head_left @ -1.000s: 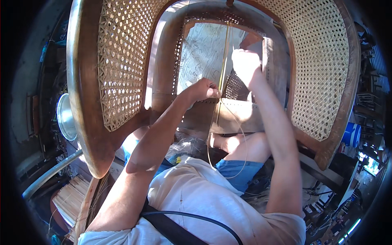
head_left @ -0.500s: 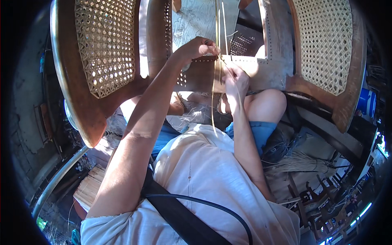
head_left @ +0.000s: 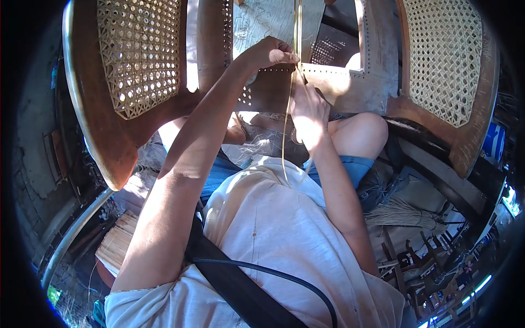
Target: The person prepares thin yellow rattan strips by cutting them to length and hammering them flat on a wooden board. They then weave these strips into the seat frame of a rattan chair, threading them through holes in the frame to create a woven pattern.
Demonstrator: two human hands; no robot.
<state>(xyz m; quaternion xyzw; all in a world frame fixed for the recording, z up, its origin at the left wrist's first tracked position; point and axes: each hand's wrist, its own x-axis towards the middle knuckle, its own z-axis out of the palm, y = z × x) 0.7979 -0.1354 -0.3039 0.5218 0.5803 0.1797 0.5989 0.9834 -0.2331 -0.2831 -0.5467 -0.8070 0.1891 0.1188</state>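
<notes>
Pale cane strands (head_left: 298,27) run down over the opening of a wooden chair frame (head_left: 328,82), whose inner edge is lined with small holes. At that near edge my left hand (head_left: 276,53) pinches a strand between thumb and fingertips. Just below and to the right, my right hand (head_left: 309,109) is closed on cane, its fingertips against the edge; a small dark sliver shows by them, too small to name. A loose strand end (head_left: 285,136) hangs from the frame toward my shirt.
Finished woven cane panels, left (head_left: 139,54) and right (head_left: 443,54), sit in curved wooden side pieces. A grey board (head_left: 262,27) lies beyond the opening. On the right floor rest a bundle of cane strands (head_left: 407,214) and several wooden pieces. A black strap (head_left: 235,279) crosses my shirt.
My right hand has shifted slightly left and turned its back up, closer under my left hand. The strands above now lie closer together. The view has shifted slightly.
</notes>
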